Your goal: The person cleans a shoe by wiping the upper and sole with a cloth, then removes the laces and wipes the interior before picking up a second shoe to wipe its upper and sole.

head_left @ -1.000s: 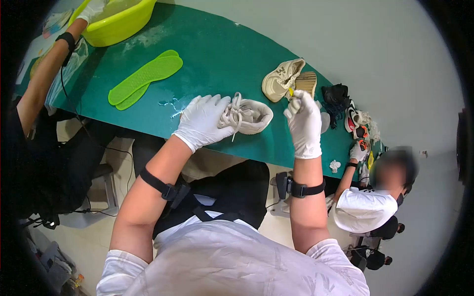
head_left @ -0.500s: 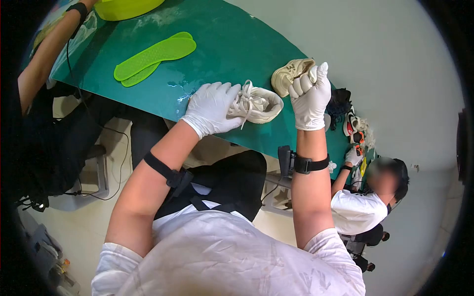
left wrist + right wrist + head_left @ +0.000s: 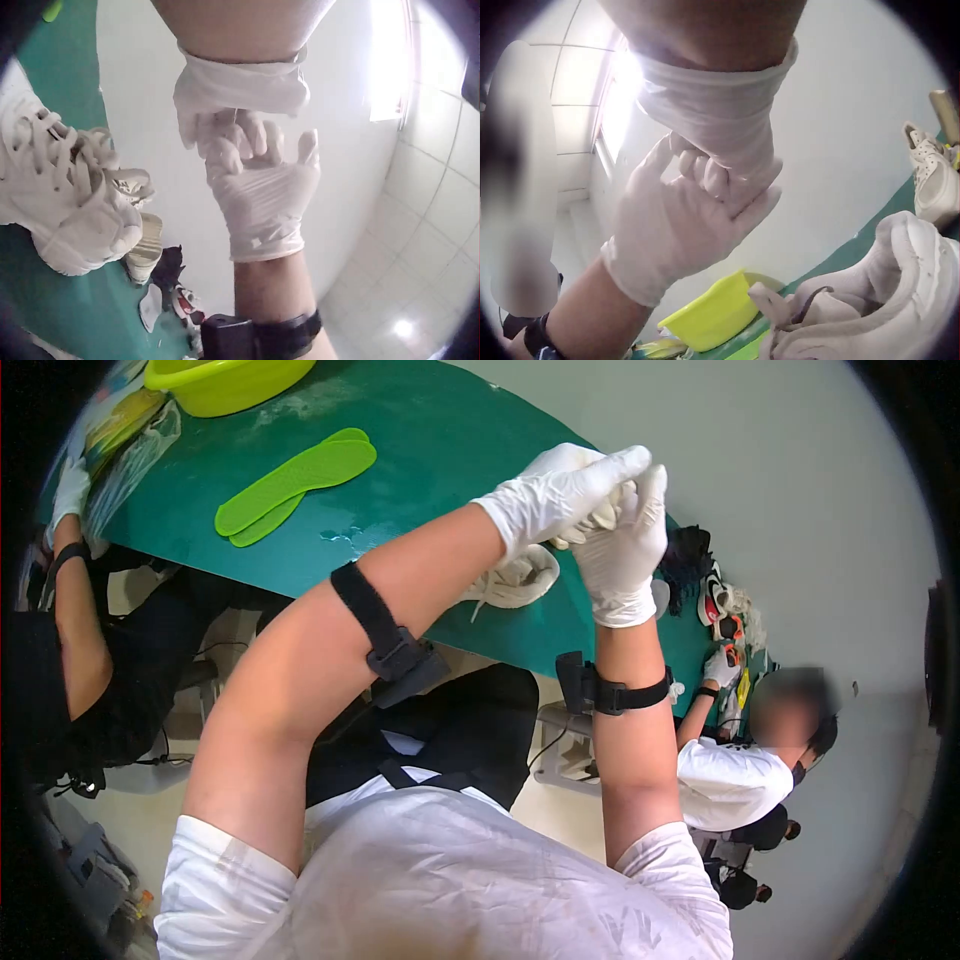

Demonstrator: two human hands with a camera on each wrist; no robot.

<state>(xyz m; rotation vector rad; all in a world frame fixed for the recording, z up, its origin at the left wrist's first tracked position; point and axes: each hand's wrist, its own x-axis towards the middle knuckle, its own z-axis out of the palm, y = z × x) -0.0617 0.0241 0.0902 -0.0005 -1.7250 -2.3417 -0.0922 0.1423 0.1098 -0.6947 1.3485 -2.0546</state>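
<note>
Left hand (image 3: 560,488) and right hand (image 3: 622,565), both gloved, meet above the bench (image 3: 440,440), fingers together and some bent; cannot tell whether either grips the other. White laced shoe (image 3: 527,579) lies on the bench near them, partly hidden by the left arm in the head view. Cream shoe (image 3: 934,180) sits beyond it; green insoles (image 3: 300,480) overlap near the yellow-green basin (image 3: 232,388).

"How many things are there, please?"
"There is one table (image 3: 430,435), one basin (image 3: 232,388) and two insoles (image 3: 295,480)."
"And shoes?"
"Three pale shoes (image 3: 527,580). The darker ones are too crowded for counting. The gloves (image 3: 620,575) are four."
</note>
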